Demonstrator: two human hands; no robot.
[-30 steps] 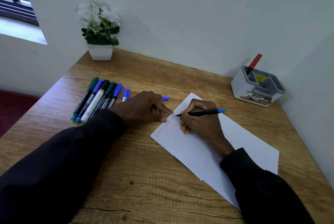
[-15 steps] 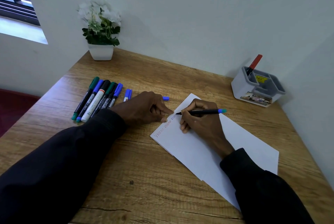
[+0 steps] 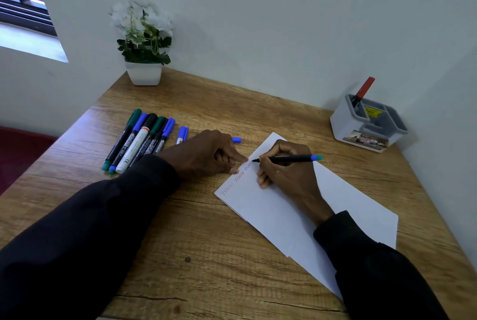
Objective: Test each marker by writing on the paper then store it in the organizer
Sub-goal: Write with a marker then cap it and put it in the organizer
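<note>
White paper lies on the wooden desk with three small words along its upper left edge. My right hand grips a black marker with a blue end, its tip on the paper at the third word. My left hand rests beside the paper with curled fingers, its index fingertip on the paper's edge. A blue cap pokes out from behind it; whether the hand holds it is hidden. Several capped markers lie in a row to the left. The grey organizer holds a red marker.
A white potted plant stands at the desk's back left corner. Walls close off the back and right sides, and the organizer sits in that right corner. The desk's left edge drops off beside the marker row.
The marker tip has crept a little to the right along the written line as the third word grows. My left hand has stayed where it was.
</note>
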